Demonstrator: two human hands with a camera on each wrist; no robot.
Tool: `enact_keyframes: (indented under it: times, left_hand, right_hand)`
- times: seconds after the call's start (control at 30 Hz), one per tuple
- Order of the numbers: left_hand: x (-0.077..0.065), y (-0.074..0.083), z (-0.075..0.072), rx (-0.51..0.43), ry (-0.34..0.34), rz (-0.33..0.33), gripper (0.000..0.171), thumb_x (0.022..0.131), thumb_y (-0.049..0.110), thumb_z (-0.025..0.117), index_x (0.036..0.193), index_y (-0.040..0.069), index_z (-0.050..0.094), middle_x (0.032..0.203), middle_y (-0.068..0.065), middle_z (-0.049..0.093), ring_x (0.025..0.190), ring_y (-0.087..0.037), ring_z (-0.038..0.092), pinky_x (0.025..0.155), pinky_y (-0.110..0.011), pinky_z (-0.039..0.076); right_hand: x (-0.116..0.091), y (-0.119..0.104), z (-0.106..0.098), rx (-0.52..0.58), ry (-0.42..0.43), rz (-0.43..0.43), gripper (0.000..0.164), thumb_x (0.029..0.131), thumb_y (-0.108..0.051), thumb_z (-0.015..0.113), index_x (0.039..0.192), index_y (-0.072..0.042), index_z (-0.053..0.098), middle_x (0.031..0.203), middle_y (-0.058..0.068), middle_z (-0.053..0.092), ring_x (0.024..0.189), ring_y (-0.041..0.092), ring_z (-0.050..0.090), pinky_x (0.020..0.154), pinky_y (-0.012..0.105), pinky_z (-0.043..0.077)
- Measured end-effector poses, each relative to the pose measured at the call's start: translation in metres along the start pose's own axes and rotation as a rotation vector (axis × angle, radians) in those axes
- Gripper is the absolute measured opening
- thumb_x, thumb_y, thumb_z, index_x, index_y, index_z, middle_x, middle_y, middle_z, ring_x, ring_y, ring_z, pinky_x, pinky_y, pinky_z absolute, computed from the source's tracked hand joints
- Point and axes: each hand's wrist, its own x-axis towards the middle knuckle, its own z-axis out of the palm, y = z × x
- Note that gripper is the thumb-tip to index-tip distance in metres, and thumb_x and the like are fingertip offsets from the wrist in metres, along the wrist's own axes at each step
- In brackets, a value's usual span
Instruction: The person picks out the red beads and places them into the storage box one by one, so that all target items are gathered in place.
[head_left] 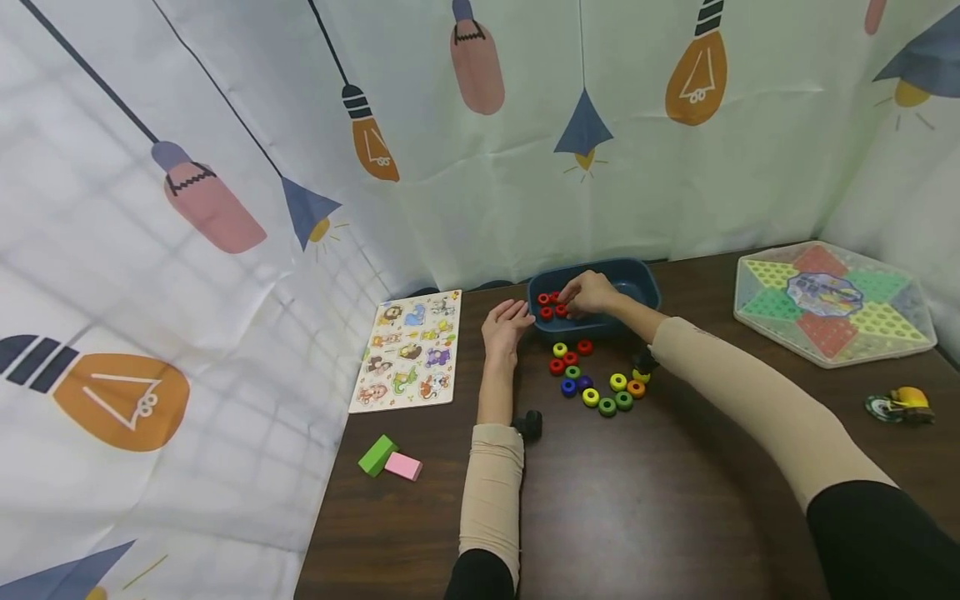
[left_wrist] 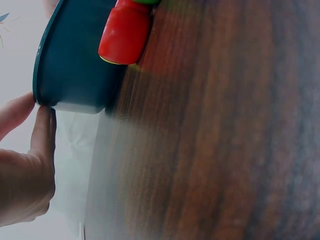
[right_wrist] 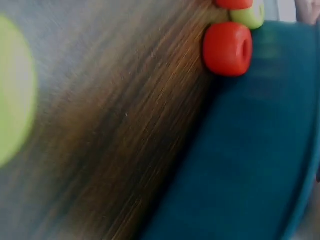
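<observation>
A dark blue plastic bin (head_left: 637, 287) stands at the back of the table with several red ring beads (head_left: 546, 312) at its left end. My left hand (head_left: 502, 329) is at the bin's left end, fingers extended; in the left wrist view its fingertips touch the rim corner. Over the bin's wall reaches my right hand (head_left: 590, 293), its fingers bent down among the red beads. Its fingertips are hidden, so I cannot tell whether they pinch a bead. In front of the bin lie loose beads in red, yellow, green, blue and orange, including a green bead (head_left: 607, 407).
An animal puzzle board (head_left: 408, 350) lies at the left, with a green block (head_left: 377, 456) and a pink block (head_left: 403, 466) nearer. At the right are a hexagonal Chinese checkers box (head_left: 832, 302) and a small yellow-topped toy (head_left: 911, 405). A patterned curtain (head_left: 495, 192) hangs behind.
</observation>
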Motion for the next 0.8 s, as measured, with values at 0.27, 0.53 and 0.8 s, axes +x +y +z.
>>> enact_keyframes:
  times: [0.27,0.53,0.8]
  left_hand:
    - [0.0,0.001,-0.001,0.008,-0.006,0.001,0.059,0.078,-0.018,0.069,0.132,0.003,0.052,0.133,-0.021,0.059,0.115,-0.021,0.064,0.089,-0.032,0.056]
    - [0.001,0.0,-0.002,0.007,-0.023,0.012,0.058,0.079,-0.016,0.069,0.132,0.002,0.052,0.135,-0.024,0.055,0.117,-0.024,0.063,0.092,-0.034,0.054]
    - [0.001,-0.002,0.001,0.016,-0.018,0.004,0.06,0.079,-0.016,0.07,0.133,0.003,0.052,0.135,-0.022,0.056,0.113,-0.021,0.065,0.09,-0.033,0.055]
  right_hand:
    - [-0.05,-0.015,0.006,-0.2,0.097,-0.268,0.02,0.089,-0.011,0.072,0.108,-0.01,0.074,0.105,0.005,0.073,0.088,0.019,0.07,0.075,0.039,0.057]
    - [-0.087,-0.028,0.031,-0.41,0.17,-0.429,0.013,0.085,-0.009,0.074,0.097,-0.013,0.077,0.094,-0.001,0.074,0.081,0.015,0.068,0.074,0.038,0.056]
    - [-0.105,-0.037,0.044,-0.44,0.057,-0.328,0.015,0.085,-0.01,0.074,0.1,-0.012,0.077,0.092,0.0,0.074,0.07,0.009,0.064,0.066,0.034,0.056]
